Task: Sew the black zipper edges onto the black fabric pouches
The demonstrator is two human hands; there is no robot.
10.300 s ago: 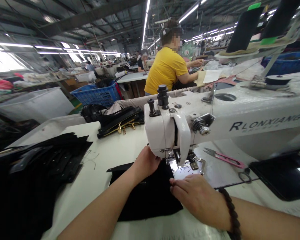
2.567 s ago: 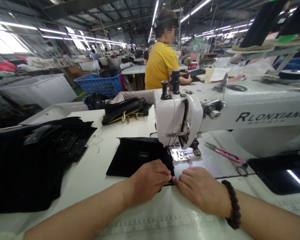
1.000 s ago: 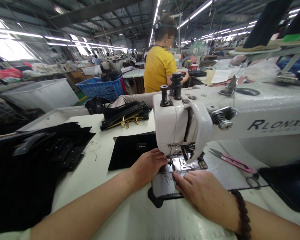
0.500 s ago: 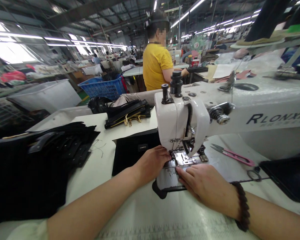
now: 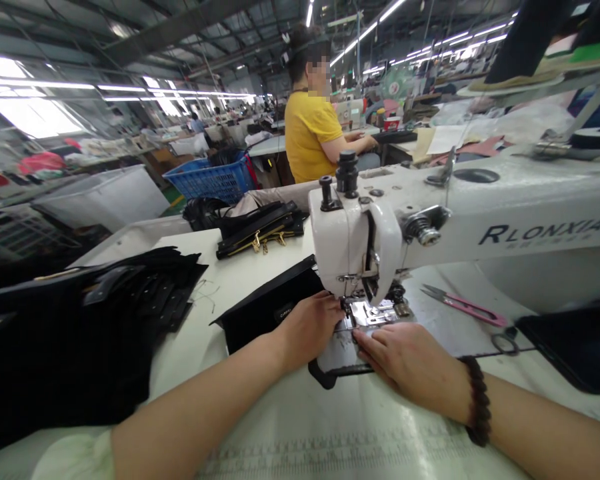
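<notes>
A white sewing machine [image 5: 480, 220] stands across the table. Under its presser foot [image 5: 373, 310] lies a pale grey panel with a black edge [image 5: 337, 353], beside a black fabric piece [image 5: 265, 307] carrying a small label. My left hand [image 5: 307, 327] rests with curled fingers on the fabric just left of the foot, pressing it down. My right hand [image 5: 405, 360], a dark bead bracelet on its wrist, lies flat with fingers stretched on the pale panel in front of the foot.
A heap of black cut pieces [image 5: 80, 327] fills the table's left. Black straps with gold hardware [image 5: 260, 233] lie behind. Pink thread snips [image 5: 460, 305] lie right of the needle, a dark tray [image 5: 575, 340] further right. A person in yellow [image 5: 313, 133] works beyond, near a blue basket [image 5: 210, 180].
Since a second ago the black labelled piece has swung, its left corner nearer and more angled. Both hands stay at the presser foot on the pale panel, shifting slightly.
</notes>
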